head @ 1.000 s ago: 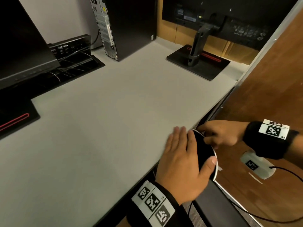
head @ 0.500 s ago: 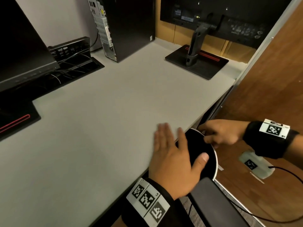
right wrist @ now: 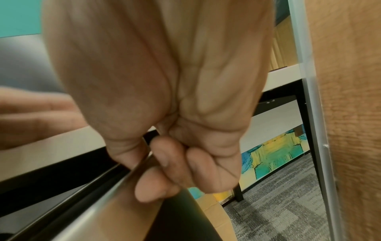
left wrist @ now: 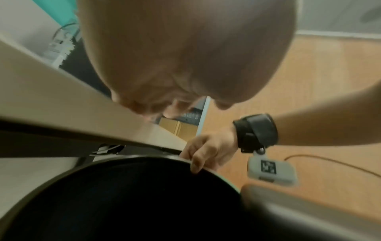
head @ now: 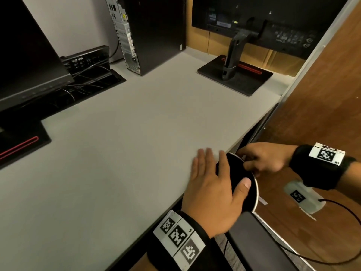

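Left hand [head: 213, 190] at 5 o'clock in the head view, palm down, fingers straight and together on the edge of the grey desk [head: 127, 153], gripping nothing. Thumb spread wide to the right, out over the dark mouth of the bin [head: 257, 192]; touching it or only above it, impossible to tell. Bin round and black with a silver rim, just right of that hand, close against the desk's right edge, mouth up, between the two hands. Right hand [head: 263, 159] at 4 o'clock, on the bin's far rim, fingers curled. In the right wrist view, thumb on one side of the metal rim and fingertips on the other, pinching it.

Around them, from the left:
- At 9 o'clock, a black monitor [head: 25, 65] on a flat base [head: 19, 141] with a red stripe.
- At 10 o'clock, an open cable box [head: 88, 61] sunk in the desk, wires inside.
- At 12 o'clock, a black computer tower [head: 152, 32], upright, back panel in view.
- At 1 o'clock, a second monitor [head: 273, 22], rear side showing, on a stand base [head: 234, 75], also red-striped.
- At 3 o'clock, a brown wooden panel [head: 322, 94] with a metal edge, alongside the desk.
- Under the right wrist, a pale camera unit [head: 300, 196] with a thin black cable [head: 341, 212] trailing toward 4 o'clock.
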Demonstrator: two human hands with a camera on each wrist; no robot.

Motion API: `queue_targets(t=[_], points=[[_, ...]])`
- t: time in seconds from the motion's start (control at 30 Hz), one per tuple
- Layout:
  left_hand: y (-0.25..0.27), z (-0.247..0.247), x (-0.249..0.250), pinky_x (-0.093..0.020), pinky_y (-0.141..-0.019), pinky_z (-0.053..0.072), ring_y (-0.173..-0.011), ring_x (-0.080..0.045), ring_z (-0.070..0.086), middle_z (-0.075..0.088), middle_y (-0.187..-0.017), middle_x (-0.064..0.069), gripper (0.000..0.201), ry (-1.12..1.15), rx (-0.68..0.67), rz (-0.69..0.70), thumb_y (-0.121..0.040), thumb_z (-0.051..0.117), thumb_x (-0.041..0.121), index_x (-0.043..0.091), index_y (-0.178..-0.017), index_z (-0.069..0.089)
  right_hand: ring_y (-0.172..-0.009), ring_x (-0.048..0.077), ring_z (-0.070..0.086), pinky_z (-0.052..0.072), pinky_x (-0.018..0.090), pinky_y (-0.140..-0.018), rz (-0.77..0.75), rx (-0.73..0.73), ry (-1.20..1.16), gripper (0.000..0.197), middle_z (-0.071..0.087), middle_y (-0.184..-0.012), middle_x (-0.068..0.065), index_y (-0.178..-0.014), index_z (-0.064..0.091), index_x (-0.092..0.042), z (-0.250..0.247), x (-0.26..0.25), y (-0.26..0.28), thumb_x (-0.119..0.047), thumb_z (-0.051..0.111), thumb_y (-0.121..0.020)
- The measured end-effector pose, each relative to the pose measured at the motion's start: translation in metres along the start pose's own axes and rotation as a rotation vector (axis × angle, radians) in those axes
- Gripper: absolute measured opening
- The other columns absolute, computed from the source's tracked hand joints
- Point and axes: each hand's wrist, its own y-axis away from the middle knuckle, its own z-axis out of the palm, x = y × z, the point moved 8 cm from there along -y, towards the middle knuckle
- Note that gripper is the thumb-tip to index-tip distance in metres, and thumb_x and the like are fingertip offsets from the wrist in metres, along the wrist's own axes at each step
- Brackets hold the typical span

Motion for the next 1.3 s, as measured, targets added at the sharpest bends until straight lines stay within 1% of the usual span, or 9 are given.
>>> queue_targets(t=[0.13,0.23,0.4,0.53,0.7,0.87,1.0,1.13,1.3], points=[[-0.006,-0.009,0.003,-0.035,-0.124,0.001,-0.153,-0.015,-0.004,0.008,-0.167,-0.004,0.066,0.185,0.018,0.042,-0.104,0.022,0.052,0.019,-0.159,0.008,-0.075,0.02,0.072,0.061,0.043,-0.071,-0.013,-0.001,-0.004,0.018,0.075,-0.091,0.005,-0.107,0.065,-0.014,0.0,0.001,-0.001,-0.028,0.059,-0.096],[-0.019,-0.026,-0.023,-0.041,-0.123,-0.006,-0.152,-0.027,-0.011,-0.003,-0.165,-0.016,0.078,0.032,0.135,-0.221,-0.1,0.018,0.061,0.014,-0.159,-0.002,-0.074,0.024,0.071,0.06,0.045,-0.071,-0.006,0.004,0.006,0.017,0.075,-0.089,0.008,-0.105,0.066,-0.009,0.0,0.003,0.0,-0.023,0.058,-0.097],[-0.036,-0.01,-0.053,-0.052,-0.12,-0.009,-0.145,-0.042,-0.026,-0.023,-0.156,-0.033,0.108,-0.126,-0.047,-0.518,-0.085,0.014,0.082,0.005,-0.154,-0.018,-0.074,0.027,0.071,0.06,0.044,-0.071,-0.011,0.011,-0.017,0.018,0.074,-0.088,0.011,-0.104,0.066,-0.008,0.002,0.009,0.002,-0.023,0.057,-0.097],[-0.043,-0.002,-0.019,-0.044,-0.123,-0.005,-0.151,-0.032,-0.015,-0.009,-0.163,-0.022,0.102,-0.113,-0.06,-0.201,-0.088,0.018,0.079,0.008,-0.158,-0.003,-0.069,0.019,0.071,0.06,0.036,-0.068,-0.023,0.015,-0.033,0.017,0.075,-0.087,0.007,-0.104,0.068,-0.015,0.003,0.012,0.001,-0.026,0.057,-0.096],[-0.022,-0.032,-0.02,-0.034,-0.107,0.045,-0.129,-0.017,0.053,0.06,-0.138,-0.003,0.06,0.16,0.32,-0.063,-0.099,0.036,0.054,0.014,-0.138,0.057,-0.059,0.013,0.064,0.055,0.038,-0.064,0.001,0.021,0.005,0.016,0.073,-0.075,0.011,-0.094,0.066,-0.006,0.005,0.014,0.001,-0.018,0.056,-0.094],[-0.025,-0.004,-0.012,-0.038,-0.124,0.008,-0.152,-0.025,0.009,0.021,-0.163,-0.013,0.075,-0.062,0.087,-0.078,-0.098,0.024,0.058,0.009,-0.154,0.029,-0.064,0.019,0.068,0.058,0.038,-0.068,0.009,0.02,0.013,0.017,0.074,-0.081,0.012,-0.097,0.068,-0.006,0.005,0.017,0.001,-0.017,0.055,-0.097],[-0.019,-0.003,0.004,-0.03,-0.12,0.023,-0.146,-0.015,0.029,0.044,-0.153,-0.002,0.061,0.071,0.147,0.053,-0.1,0.027,0.05,0.015,-0.147,0.044,-0.062,0.012,0.064,0.056,0.035,-0.065,0.0,0.049,0.012,0.017,0.073,-0.082,0.01,-0.093,0.068,-0.009,-0.006,0.021,0.004,-0.02,0.056,-0.097],[-0.013,0.016,0.011,-0.039,-0.124,0.005,-0.152,-0.027,0.011,0.024,-0.162,-0.015,0.071,-0.144,0.04,0.14,-0.101,0.025,0.052,0.006,-0.155,0.027,-0.064,0.016,0.069,0.058,0.037,-0.065,0.007,0.092,-0.014,0.015,0.074,-0.079,0.007,-0.093,0.068,-0.011,-0.013,0.027,0.005,-0.019,0.057,-0.097],[0.007,0.037,0.008,-0.037,-0.123,0.013,-0.149,-0.023,0.024,0.034,-0.158,-0.01,0.063,-0.063,-0.093,0.168,-0.102,0.03,0.046,0.009,-0.153,0.035,-0.061,0.009,0.068,0.055,0.027,-0.062,0.051,0.116,-0.065,0.015,0.074,-0.073,-0.001,-0.09,0.068,-0.018,-0.01,0.037,0.004,-0.017,0.056,-0.099]])
